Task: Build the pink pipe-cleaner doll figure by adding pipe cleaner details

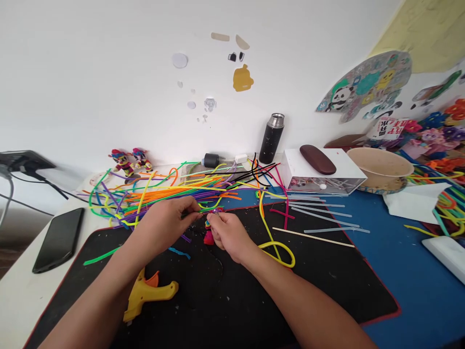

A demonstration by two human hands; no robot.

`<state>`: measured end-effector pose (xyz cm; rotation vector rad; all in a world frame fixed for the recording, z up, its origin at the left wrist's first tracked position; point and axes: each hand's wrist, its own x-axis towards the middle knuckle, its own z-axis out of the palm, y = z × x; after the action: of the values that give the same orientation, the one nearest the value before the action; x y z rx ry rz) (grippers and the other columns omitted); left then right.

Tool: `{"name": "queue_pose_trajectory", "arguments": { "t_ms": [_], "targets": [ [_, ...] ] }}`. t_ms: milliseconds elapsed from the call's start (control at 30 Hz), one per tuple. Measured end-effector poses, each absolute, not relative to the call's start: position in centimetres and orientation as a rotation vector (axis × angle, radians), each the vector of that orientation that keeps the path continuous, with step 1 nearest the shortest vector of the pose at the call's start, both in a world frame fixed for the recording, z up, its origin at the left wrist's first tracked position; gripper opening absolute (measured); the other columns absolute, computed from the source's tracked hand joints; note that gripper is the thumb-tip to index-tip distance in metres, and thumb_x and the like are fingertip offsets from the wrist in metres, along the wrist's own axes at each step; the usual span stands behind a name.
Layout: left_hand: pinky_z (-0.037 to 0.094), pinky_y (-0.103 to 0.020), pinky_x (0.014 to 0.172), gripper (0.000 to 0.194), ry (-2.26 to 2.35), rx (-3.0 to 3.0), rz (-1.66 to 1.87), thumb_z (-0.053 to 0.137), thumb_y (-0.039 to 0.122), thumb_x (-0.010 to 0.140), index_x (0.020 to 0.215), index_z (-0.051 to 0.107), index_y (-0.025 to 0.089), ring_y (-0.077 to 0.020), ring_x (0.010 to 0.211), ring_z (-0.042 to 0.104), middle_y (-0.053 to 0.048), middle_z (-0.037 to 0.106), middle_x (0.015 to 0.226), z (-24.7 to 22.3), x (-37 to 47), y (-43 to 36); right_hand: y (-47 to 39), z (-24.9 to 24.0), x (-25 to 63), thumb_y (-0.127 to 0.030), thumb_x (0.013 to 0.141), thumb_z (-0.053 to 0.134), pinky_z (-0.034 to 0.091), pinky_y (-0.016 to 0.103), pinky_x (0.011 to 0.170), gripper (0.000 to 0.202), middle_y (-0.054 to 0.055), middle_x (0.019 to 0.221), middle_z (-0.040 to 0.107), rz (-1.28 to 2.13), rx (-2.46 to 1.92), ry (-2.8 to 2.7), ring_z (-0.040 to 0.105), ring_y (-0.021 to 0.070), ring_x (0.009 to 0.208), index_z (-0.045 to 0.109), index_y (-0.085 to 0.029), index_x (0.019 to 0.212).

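My right hand (228,235) is closed around a small pipe-cleaner figure (209,237), whose pink-red, yellow and blue parts show beside the fingers. My left hand (174,218) is just to its left, thumb and fingertips pinched together on what looks like a thin green pipe cleaner (204,210) running toward the figure. The fingers hide most of the figure and the strand's ends. Behind both hands lies a heap of loose pipe cleaners (174,191) in orange, green, purple and yellow. A yellow glue gun (148,293) rests on the black mat (203,310), partly behind my left forearm.
Clear glue sticks (327,215) and a wooden stick (312,237) lie to the right, near a looped yellow pipe cleaner (281,247). Farther back stand a black flask (271,138), a white box (323,169), a bowl (379,165) and two finished figures (123,162). A phone (58,240) lies left.
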<state>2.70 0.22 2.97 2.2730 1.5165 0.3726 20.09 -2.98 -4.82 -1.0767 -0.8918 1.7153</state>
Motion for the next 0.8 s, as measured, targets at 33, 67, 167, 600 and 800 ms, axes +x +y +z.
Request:
{"name": "queue_pose_trajectory", "arguments": {
  "t_ms": [33, 67, 167, 600, 800],
  "targets": [
    [0.04, -0.03, 0.062, 0.023, 1.518, 2.282, 0.374, 0.06, 0.044, 0.094, 0.087, 0.071, 0.025, -0.0211, 0.065, 0.065, 0.0, 0.074, 0.074, 3.01, 2.74, 0.19, -2.98, -4.82, 20.09, -0.051, 0.087, 0.072, 0.015, 0.021, 0.036, 0.051, -0.011, 0.046, 0.032, 1.712, -1.074, -0.889, 0.02, 0.0042, 0.039, 0.039, -0.024, 0.06],
    [0.04, -0.03, 0.062, 0.022, 1.518, 2.29, 0.376, 0.06, 0.043, 0.094, 0.087, 0.071, 0.025, -0.0216, 0.066, 0.065, 0.0, 0.075, 0.074, 3.06, 2.79, 0.16, -2.97, -4.83, 20.09, -0.051, 0.088, 0.071, 0.015, 0.021, 0.036, 0.05, -0.011, 0.046, 0.032, 1.708, -1.073, -0.883, 0.02, 0.0043, 0.039, 0.039, -0.024, 0.06],
    [0.041, -0.031, 0.063, 0.021, 1.508, 2.306, 0.371, 0.059, 0.042, 0.093, 0.087, 0.072, 0.026, -0.0232, 0.069, 0.068, -0.002, 0.077, 0.077, 3.21, 2.93, 0.07, -2.94, -4.81, 20.12, -0.05, 0.088, 0.071, 0.015, 0.021, 0.036, 0.05, -0.011, 0.045, 0.032, 1.72, -1.075, -0.872, 0.021, 0.0048, 0.039, 0.038, -0.024, 0.06],
    [0.041, -0.03, 0.061, 0.026, 1.522, 2.285, 0.406, 0.059, 0.047, 0.093, 0.085, 0.071, 0.026, -0.0211, 0.064, 0.064, 0.0, 0.075, 0.073, 3.32, 2.52, 0.14, -2.78, -4.44, 20.62, -0.051, 0.087, 0.072, 0.012, 0.021, 0.036, 0.05, -0.011, 0.045, 0.031, 1.718, -1.075, -0.854, 0.02, 0.0043, 0.037, 0.04, -0.024, 0.06],
    [0.04, -0.029, 0.059, 0.03, 1.537, 2.261, 0.431, 0.06, 0.052, 0.093, 0.083, 0.072, 0.027, -0.0206, 0.06, 0.062, 0.001, 0.074, 0.07, 3.4, 2.28, 0.19, -2.69, -4.24, 20.78, -0.053, 0.087, 0.073, 0.011, 0.022, 0.036, 0.051, -0.012, 0.045, 0.031, 1.721, -1.073, -0.839, 0.018, 0.0045, 0.038, 0.039, -0.025, 0.062]
  ]
}}
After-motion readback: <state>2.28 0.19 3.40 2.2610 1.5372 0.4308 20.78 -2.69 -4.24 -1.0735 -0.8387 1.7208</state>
